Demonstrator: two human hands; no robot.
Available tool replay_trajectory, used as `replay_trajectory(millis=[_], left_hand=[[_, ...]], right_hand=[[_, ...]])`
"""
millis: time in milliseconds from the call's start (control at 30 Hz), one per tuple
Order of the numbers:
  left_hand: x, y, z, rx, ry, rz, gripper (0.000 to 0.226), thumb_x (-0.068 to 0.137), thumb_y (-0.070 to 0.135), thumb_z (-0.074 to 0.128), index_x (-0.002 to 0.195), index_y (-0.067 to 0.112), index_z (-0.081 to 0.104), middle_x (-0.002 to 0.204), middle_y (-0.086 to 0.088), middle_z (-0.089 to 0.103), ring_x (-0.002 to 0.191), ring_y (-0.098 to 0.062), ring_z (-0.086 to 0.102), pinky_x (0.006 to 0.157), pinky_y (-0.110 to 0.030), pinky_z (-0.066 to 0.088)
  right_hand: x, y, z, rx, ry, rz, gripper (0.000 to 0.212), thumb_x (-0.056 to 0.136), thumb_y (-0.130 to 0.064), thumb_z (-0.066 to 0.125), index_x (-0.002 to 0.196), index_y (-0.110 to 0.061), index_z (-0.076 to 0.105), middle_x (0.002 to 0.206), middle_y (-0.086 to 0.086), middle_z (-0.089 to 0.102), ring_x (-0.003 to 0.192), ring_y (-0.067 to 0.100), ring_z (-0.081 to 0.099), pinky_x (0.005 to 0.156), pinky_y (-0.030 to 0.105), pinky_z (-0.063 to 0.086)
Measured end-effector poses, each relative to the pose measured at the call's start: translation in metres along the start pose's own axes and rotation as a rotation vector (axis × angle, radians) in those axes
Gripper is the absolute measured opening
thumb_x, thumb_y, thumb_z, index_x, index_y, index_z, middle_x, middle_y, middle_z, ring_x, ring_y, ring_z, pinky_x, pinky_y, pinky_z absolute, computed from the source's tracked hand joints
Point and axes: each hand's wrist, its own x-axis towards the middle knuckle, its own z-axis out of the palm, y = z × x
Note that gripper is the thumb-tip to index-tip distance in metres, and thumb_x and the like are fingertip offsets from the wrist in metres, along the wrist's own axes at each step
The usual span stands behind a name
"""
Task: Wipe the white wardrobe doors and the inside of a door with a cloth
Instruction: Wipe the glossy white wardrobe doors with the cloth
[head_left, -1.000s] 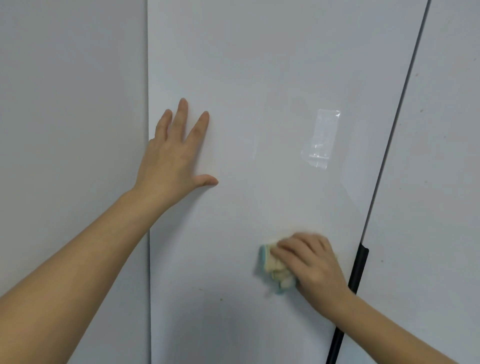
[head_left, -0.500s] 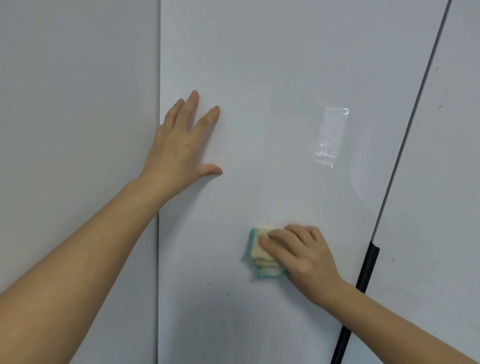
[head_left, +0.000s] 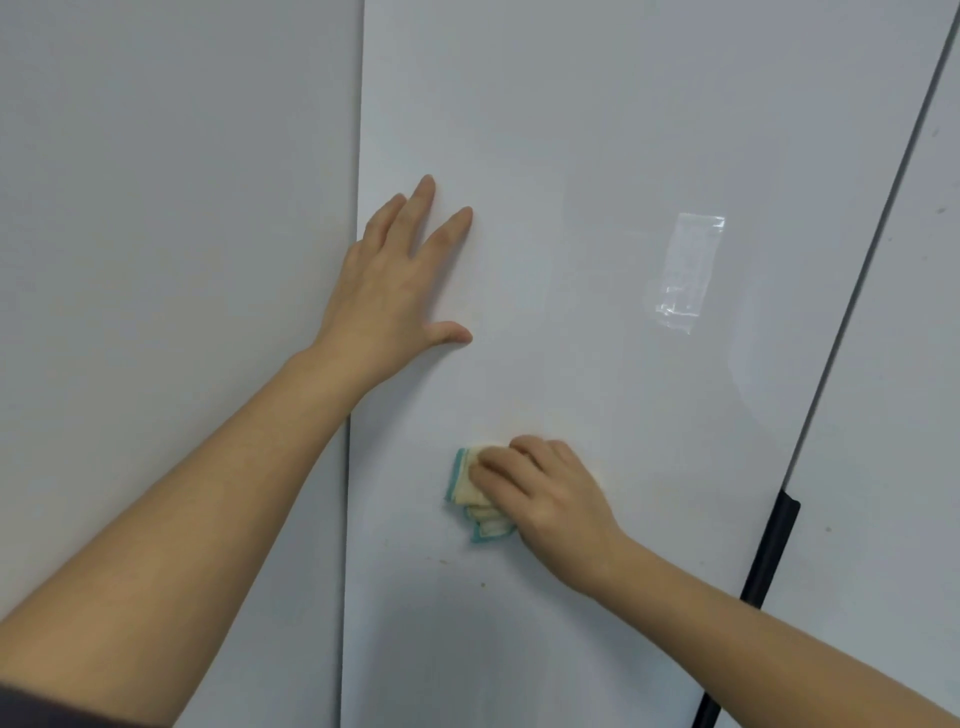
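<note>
A white wardrobe door fills the middle of the head view. My left hand lies flat against it near its left edge, fingers spread and holding nothing. Lower down, my right hand presses a folded yellow cloth with a teal border against the door. The cloth sticks out to the left of my fingers; the rest of it is hidden under my hand. A few small brown specks mark the door just below the cloth.
A piece of clear tape is stuck on the door at the upper right. A black vertical handle runs along the door's right edge. Another white door stands at the left and one more door at the right.
My right hand has slid the cloth to the left and slightly up across the door. My left hand stays flat on the door. The view has shifted a little.
</note>
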Motion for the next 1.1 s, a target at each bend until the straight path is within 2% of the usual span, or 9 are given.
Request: replay_trajectory(millis=[167,233,400,533,633,733,867,1033,1100], left_hand=[[0.002,-0.003,0.003,-0.009,-0.017,-0.026,0.116,0.07,0.055,0.078,0.155,0.034,0.002,0.163,-0.005,-0.017,0.15,-0.029,-0.012,0.119,-0.045,0.011],[0.003,-0.003,0.002,-0.039,-0.043,-0.05,0.117,0.071,0.054,0.077,0.155,0.035,-0.002,0.162,-0.005,-0.021,0.149,-0.03,-0.016,0.12,-0.044,0.008],[0.001,-0.005,-0.003,-0.102,-0.057,-0.108,0.115,0.074,0.047,0.078,0.155,0.036,-0.003,0.161,-0.002,-0.023,0.149,-0.026,-0.017,0.119,-0.043,0.015],[0.002,-0.008,-0.006,-0.155,-0.065,-0.161,0.115,0.075,0.044,0.079,0.155,0.036,-0.002,0.161,-0.003,-0.022,0.149,-0.026,-0.016,0.119,-0.041,0.014],[0.003,-0.008,-0.006,-0.155,-0.067,-0.163,0.114,0.075,0.042,0.079,0.155,0.036,-0.002,0.161,-0.002,-0.022,0.149,-0.025,-0.015,0.118,-0.039,0.014],[0.003,-0.009,-0.007,-0.16,-0.064,-0.166,0.112,0.076,0.041,0.079,0.155,0.037,0.0,0.162,-0.001,-0.021,0.15,-0.024,-0.015,0.118,-0.039,0.015],[0.003,-0.012,-0.007,-0.143,-0.056,-0.161,0.108,0.077,0.039,0.078,0.154,0.039,0.002,0.162,0.001,-0.018,0.15,-0.021,-0.012,0.116,-0.039,0.022],[0.007,-0.017,-0.009,-0.139,0.008,-0.148,0.094,0.081,0.033,0.077,0.153,0.039,0.018,0.164,-0.004,-0.001,0.15,-0.025,0.002,0.117,-0.041,0.025],[0.008,-0.019,-0.01,-0.13,0.046,-0.132,0.088,0.081,0.029,0.077,0.152,0.037,0.025,0.164,-0.005,0.004,0.149,-0.025,0.007,0.117,-0.041,0.028]], right_hand=[[0.045,0.012,-0.003,-0.017,0.143,0.17,0.024,0.088,0.001,0.049,0.096,-0.005,0.071,0.104,0.008,0.069,0.088,0.027,0.048,0.065,0.035,0.039],[0.037,0.002,0.007,-0.008,0.116,0.119,0.022,0.09,-0.001,0.051,0.097,-0.005,0.071,0.104,0.008,0.069,0.089,0.027,0.05,0.067,0.035,0.04],[-0.003,-0.018,0.019,0.049,-0.074,-0.062,0.021,0.09,-0.005,0.052,0.1,-0.008,0.07,0.103,0.004,0.067,0.086,0.026,0.058,0.069,0.034,0.042],[0.033,-0.003,0.007,0.072,0.075,0.106,0.03,0.092,-0.002,0.042,0.097,-0.005,0.071,0.103,0.007,0.068,0.086,0.028,0.053,0.066,0.034,0.039],[0.064,-0.004,0.013,0.045,0.141,0.174,0.024,0.086,0.001,0.048,0.093,-0.004,0.07,0.1,0.007,0.068,0.086,0.027,0.05,0.066,0.033,0.035],[0.056,-0.028,0.039,0.064,0.073,0.077,0.016,0.086,-0.002,0.056,0.092,-0.005,0.07,0.098,0.007,0.067,0.083,0.027,0.052,0.066,0.035,0.037],[0.029,-0.045,0.049,0.106,-0.065,-0.036,0.022,0.085,-0.004,0.05,0.094,-0.007,0.07,0.096,0.005,0.065,0.081,0.026,0.056,0.066,0.034,0.04],[0.078,-0.02,0.033,0.096,0.103,0.152,0.021,0.081,-0.001,0.051,0.092,-0.005,0.069,0.098,0.006,0.067,0.085,0.025,0.047,0.067,0.032,0.031],[0.095,-0.021,0.038,0.082,0.132,0.168,0.018,0.079,0.001,0.056,0.091,-0.004,0.069,0.098,0.006,0.067,0.085,0.025,0.047,0.068,0.031,0.029]])
